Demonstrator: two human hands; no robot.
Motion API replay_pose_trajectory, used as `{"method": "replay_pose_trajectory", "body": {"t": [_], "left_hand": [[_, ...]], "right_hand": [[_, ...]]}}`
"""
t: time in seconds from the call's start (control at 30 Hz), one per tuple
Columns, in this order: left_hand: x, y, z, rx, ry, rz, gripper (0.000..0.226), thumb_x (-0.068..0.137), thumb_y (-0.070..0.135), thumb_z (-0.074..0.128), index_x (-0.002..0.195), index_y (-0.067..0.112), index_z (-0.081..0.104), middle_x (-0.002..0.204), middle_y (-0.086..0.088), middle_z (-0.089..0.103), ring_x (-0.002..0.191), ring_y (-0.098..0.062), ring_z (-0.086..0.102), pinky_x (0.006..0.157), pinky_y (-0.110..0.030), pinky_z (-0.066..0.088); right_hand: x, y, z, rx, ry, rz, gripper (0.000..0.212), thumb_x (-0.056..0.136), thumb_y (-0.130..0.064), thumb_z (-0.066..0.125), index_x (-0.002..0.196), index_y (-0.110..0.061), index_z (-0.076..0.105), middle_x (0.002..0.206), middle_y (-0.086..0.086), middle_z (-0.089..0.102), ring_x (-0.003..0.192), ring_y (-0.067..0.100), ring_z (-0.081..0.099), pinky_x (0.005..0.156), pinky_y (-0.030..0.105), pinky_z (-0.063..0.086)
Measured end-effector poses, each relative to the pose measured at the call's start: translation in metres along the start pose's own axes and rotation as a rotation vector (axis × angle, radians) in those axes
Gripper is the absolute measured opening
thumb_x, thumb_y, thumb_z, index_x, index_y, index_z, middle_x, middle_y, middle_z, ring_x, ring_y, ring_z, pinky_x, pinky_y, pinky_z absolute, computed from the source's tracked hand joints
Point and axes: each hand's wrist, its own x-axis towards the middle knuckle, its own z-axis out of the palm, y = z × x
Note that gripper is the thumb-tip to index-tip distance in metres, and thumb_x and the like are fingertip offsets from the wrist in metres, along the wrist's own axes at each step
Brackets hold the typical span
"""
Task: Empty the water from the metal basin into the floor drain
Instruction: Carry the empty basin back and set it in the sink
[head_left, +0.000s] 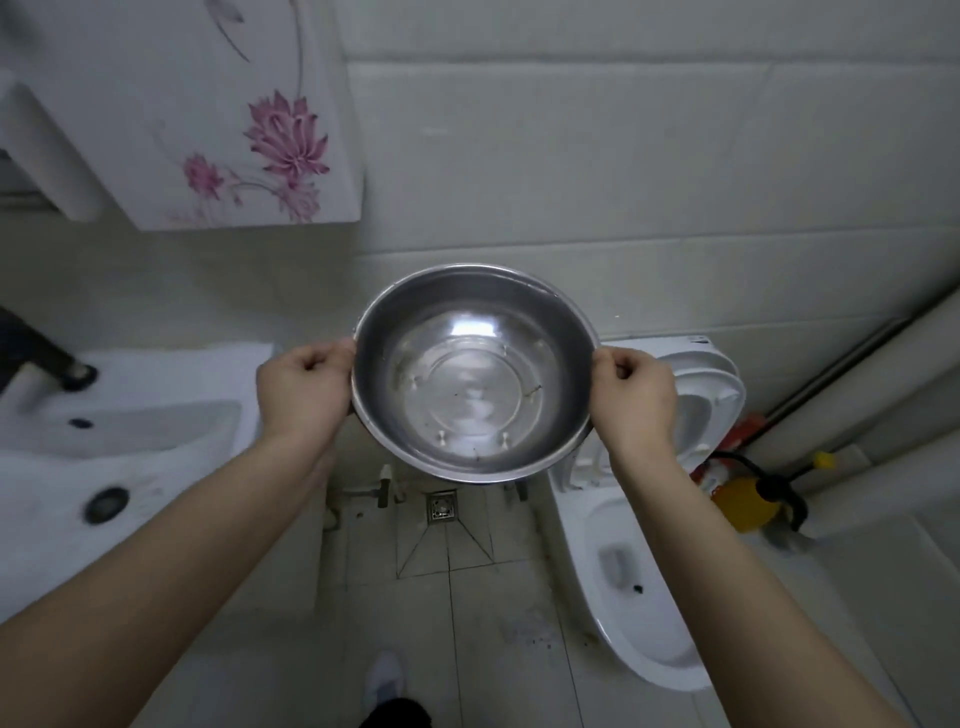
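Pale tiled bathroom floor

A square metal floor drain sits in the far middle tiles. A white toilet stands at right, a yellow container beyond it, a white shoe near.

Silver basin; pink-flowered white cabinet.

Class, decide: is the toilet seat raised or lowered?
Raised. The toilet seat and lid stand up behind the open toilet bowl.
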Motion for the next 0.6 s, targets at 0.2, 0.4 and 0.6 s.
{"method": "replay_pose_trajectory", "body": {"t": [0.2,0.4,0.6], "left_hand": [[-0.026,0.052,-0.057,-0.067,0.058,0.005,0.017,0.091,0.017,0.073,0.074,0.013,0.073,0.069,-0.003,0.07,0.06,-0.017,0.062,0.049,-0.022,0.057],[-0.044,0.09,-0.129,-0.111,0.114,-0.003,0.017,0.092,0.015,0.072,0.078,0.005,0.072,0.079,-0.017,0.064,0.067,-0.024,0.056,0.046,-0.022,0.057],[-0.041,0.121,-0.216,-0.164,0.201,0.042,0.02,0.09,0.017,0.074,0.075,0.005,0.071,0.071,-0.013,0.062,0.056,-0.019,0.053,0.042,-0.019,0.053]], "right_hand": [[-0.03,-0.055,-0.015,0.032,-0.084,-0.085,0.037,0.096,-0.022,0.051,0.06,-0.015,0.044,0.055,0.001,0.04,0.059,0.02,0.037,0.06,0.033,0.035],[-0.066,-0.117,-0.014,0.065,-0.178,-0.169,0.043,0.093,-0.021,0.054,0.052,-0.018,0.042,0.048,-0.005,0.039,0.055,0.018,0.036,0.056,0.03,0.032],[-0.116,-0.18,0.021,0.117,-0.244,-0.241,0.043,0.091,-0.019,0.055,0.05,-0.016,0.043,0.049,0.001,0.042,0.062,0.023,0.046,0.069,0.033,0.041]]}}
